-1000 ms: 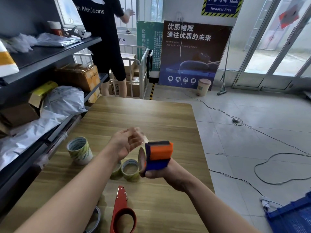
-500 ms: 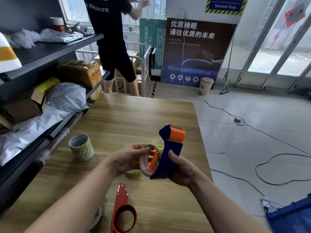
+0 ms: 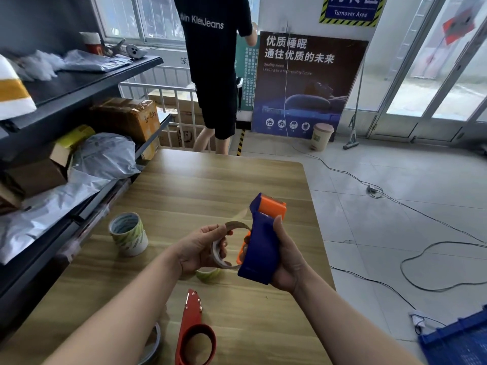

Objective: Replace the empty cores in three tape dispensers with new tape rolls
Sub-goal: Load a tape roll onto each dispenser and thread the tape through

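Right grip [image 3: 287, 256] wrapped around blue dispenser [image 3: 261, 248]; left grip [image 3: 201, 248] pinching tape roll [image 3: 220, 252] at its hub, above tabletop [image 3: 210, 185]. Red dispenser [image 3: 193, 330] lies nearby.

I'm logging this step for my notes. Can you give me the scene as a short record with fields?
left hand: grips near-empty tape core beside the dispenser
right hand: holds blue and orange dispenser upright above the table
table: stacked tape rolls, red dispenser, another roll under the hands
background: a person standing past the table
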The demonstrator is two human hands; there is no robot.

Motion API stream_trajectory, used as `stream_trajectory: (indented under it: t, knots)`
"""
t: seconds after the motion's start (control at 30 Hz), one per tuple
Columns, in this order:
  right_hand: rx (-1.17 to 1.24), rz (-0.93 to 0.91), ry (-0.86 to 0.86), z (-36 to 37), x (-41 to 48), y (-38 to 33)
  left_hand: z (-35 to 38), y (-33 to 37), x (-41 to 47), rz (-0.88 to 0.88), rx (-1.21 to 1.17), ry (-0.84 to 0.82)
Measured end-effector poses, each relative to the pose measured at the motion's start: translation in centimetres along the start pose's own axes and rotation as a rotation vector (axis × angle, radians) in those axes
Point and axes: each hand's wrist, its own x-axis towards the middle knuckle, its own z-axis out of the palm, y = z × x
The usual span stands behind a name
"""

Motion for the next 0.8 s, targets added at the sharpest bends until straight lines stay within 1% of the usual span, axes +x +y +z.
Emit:
stream_trajectory:
  t: [0.13, 0.47, 0.57, 0.63, 0.73, 0.8]
  knots:
    - [0.002, -0.031, -0.003, -0.1, 0.9, 0.3, -0.1, 0.4, -0.4, 0.008, -0.019, 0.007]
    - [0.103, -0.241, 0.232, 1.3, 2.3, 1.0, 0.2, 1.0, -0.3, 0.101, -0.024, 0.195]
    - [0.126, -0.270, 0.244, 1.7, 2.5, 1.1, 0.3, 1.2, -0.4, 0.142, -0.044, 0.247]
    - [0.105, -0.272, 0.233, 1.7, 2.7, 1.2, 0.6, 1.4, -0.6, 0.179, -0.091, 0.302]
    - [0.079, -0.286, 0.247, 1.4, 2.9, 1.2, 0.6, 1.9, -0.8, 0.242, -0.223, 0.427]
    - [0.081, -0.293, 0.239, 1.1, 2.9, 1.2, 0.3, 2.1, -1.0, 0.266, -0.223, 0.511]
